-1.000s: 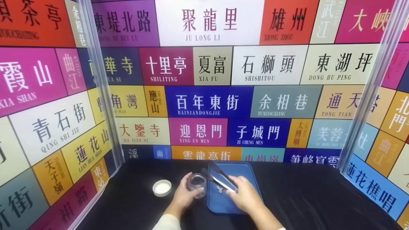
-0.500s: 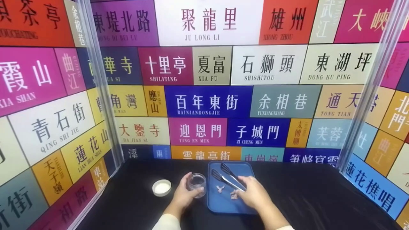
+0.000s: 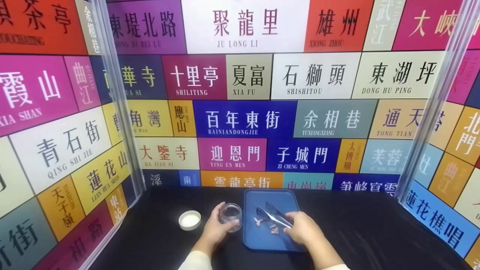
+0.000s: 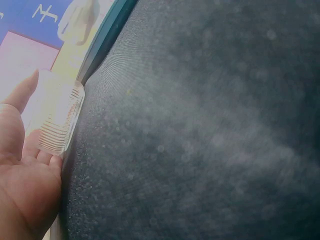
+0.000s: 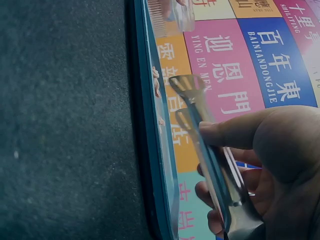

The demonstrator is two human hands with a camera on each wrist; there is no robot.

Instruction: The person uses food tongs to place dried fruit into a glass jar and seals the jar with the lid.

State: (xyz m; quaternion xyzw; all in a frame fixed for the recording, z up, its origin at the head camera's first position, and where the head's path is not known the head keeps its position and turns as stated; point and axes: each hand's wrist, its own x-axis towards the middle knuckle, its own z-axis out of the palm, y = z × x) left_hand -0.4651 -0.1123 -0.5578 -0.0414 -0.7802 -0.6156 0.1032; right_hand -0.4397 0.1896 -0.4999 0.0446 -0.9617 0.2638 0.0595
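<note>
Right hand (image 3: 304, 227): tongs (image 3: 276, 216) are gripped between thumb and curled fingers; the two tips are held a little apart, and nothing is seen between them.
Left hand (image 3: 218, 228): jar (image 3: 231, 212) is clasped by its side wall, thumb and fingers curled round it; its mouth is turned up. Its contents cannot be made out.
Pieces (image 3: 274, 229): small, pale pink, seen on the tray (image 3: 260, 242), left of the right hand; one lies close to the tips, another just beside the right fingers.
Feel of tongs: judged light, thin and springy; a hold partway along the arms, clear of the tips, is suited to fine squeezing.
Feel of jar: judged light, stiff and slick, breakable if made of glass; it is best held by the wall, with the rim kept free of fingers.
Feel of pieces: judged very light, perhaps soft; a gentle pinch across the thickest part is advised.
Edges: a raised tray rim is passed over by the right hand; the opposite rim runs just beside the jar, contact not certain.
Room: dark cloth (image 3: 360, 232) is spread right of the right hand, where sideways movement seems unhindered; left of the left hand, room is limited by the lid (image 3: 190, 220); ahead, by the wall (image 3: 243, 119).
</note>
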